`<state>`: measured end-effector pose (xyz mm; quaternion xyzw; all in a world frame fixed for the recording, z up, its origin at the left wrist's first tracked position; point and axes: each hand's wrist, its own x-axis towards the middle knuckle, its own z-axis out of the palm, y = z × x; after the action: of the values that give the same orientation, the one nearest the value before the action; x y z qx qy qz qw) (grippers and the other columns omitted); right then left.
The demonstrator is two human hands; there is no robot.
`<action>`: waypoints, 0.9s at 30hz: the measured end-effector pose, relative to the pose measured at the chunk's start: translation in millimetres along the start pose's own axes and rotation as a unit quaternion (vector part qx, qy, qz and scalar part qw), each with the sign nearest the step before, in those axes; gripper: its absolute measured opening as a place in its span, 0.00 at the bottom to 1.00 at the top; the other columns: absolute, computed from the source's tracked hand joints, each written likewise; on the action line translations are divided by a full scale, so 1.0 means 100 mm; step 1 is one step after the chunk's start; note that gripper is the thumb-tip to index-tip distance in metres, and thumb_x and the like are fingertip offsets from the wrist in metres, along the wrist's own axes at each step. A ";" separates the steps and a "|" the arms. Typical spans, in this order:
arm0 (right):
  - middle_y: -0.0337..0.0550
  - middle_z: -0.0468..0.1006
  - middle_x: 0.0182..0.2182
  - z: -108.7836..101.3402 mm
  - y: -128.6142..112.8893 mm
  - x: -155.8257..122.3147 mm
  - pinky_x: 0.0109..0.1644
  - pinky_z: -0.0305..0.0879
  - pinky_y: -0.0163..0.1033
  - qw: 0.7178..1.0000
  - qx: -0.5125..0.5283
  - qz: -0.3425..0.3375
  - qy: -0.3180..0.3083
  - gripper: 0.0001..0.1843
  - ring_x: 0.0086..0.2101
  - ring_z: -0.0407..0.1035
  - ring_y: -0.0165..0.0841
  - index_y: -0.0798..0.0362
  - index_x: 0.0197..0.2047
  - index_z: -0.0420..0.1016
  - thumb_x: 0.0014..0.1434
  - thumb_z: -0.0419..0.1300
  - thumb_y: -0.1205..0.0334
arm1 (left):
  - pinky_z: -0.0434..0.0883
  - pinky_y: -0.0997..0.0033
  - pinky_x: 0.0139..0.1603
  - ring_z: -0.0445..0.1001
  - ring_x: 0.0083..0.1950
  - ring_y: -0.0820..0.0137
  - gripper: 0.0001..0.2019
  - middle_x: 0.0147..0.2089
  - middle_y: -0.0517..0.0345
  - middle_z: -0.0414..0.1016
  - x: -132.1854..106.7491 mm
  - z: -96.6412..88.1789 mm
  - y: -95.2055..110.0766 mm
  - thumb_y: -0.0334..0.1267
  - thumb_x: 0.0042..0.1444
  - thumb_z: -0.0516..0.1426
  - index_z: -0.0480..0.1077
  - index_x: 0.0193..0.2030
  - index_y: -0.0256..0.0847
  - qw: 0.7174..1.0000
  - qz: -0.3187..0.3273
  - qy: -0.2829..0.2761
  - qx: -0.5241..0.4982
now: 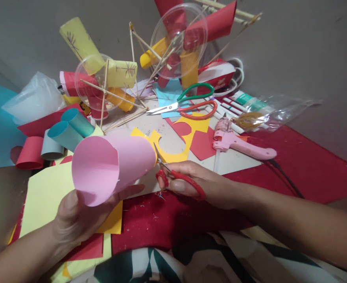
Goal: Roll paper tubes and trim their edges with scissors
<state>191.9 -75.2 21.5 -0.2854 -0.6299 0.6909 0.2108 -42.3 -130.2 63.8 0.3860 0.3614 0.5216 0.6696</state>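
My left hand (82, 216) is wrapped round a pink paper tube (135, 157), its open end facing me to the left. Yellow paper shows at the tube's far right end. Small scissors with red handles (188, 182) are gripped in my right hand (203, 179), with fingers in the loops. Their blades (158, 155) meet the yellow edge at the tube's end; how far apart the blades are is hard to make out. Behind them lies a cut yellow paper scrap (181, 149) with rounded gaps.
Larger scissors (167, 108) with green and orange handles lie behind. A pink glue gun (244, 145) with a black cord rests at right. Stick-and-paper pinwheels (117, 74) stand at the back. Paper tubes (30, 153) and yellow sheets (46, 192) are at left.
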 end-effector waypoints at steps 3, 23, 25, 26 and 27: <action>0.32 0.58 0.24 0.00 -0.01 -0.02 0.28 0.47 0.35 1.000 -0.002 0.017 0.018 0.30 0.25 0.50 0.25 0.53 0.27 0.62 0.55 0.63 0.33 | 0.76 0.44 0.60 0.57 0.75 0.43 0.38 0.65 0.50 0.73 0.00 0.00 0.04 0.60 0.51 0.64 0.65 0.67 0.53 1.000 -0.017 0.004 0.003; 0.30 0.60 0.15 -0.06 0.05 -0.02 0.22 0.44 0.34 0.995 0.092 -0.004 -0.043 0.31 0.18 0.50 0.23 0.54 0.25 0.67 0.56 0.62 0.33 | 0.82 0.50 0.50 0.68 0.67 0.39 0.43 0.64 0.48 0.73 0.02 0.01 0.11 0.60 0.46 0.66 0.64 0.69 0.52 0.999 -0.002 0.026 0.035; 0.28 0.58 0.15 -0.04 0.07 -0.01 0.21 0.41 0.33 0.995 0.098 -0.017 -0.023 0.30 0.17 0.47 0.22 0.54 0.24 0.66 0.57 0.63 0.35 | 0.81 0.50 0.52 0.64 0.70 0.40 0.41 0.66 0.47 0.71 0.01 -0.01 0.07 0.61 0.49 0.64 0.62 0.69 0.52 0.999 0.013 0.019 0.039; 0.28 0.57 0.15 -0.03 0.08 -0.01 0.21 0.41 0.33 0.995 0.099 -0.025 -0.015 0.29 0.17 0.47 0.22 0.54 0.24 0.65 0.58 0.62 0.35 | 0.81 0.50 0.53 0.61 0.72 0.41 0.41 0.67 0.47 0.70 0.01 -0.02 0.04 0.62 0.51 0.63 0.61 0.70 0.53 0.999 0.020 0.013 0.042; 0.28 0.57 0.15 -0.02 0.09 0.00 0.21 0.41 0.33 0.995 0.098 -0.029 -0.007 0.29 0.17 0.47 0.22 0.54 0.24 0.65 0.58 0.62 0.35 | 0.80 0.50 0.55 0.58 0.74 0.42 0.41 0.68 0.48 0.69 0.00 -0.03 0.01 0.62 0.51 0.62 0.60 0.70 0.53 0.999 0.023 0.006 0.047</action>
<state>193.7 -75.1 12.3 -0.2400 -0.5690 0.7446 0.2535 -45.2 -129.3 63.6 0.4219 0.3806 0.5215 0.6366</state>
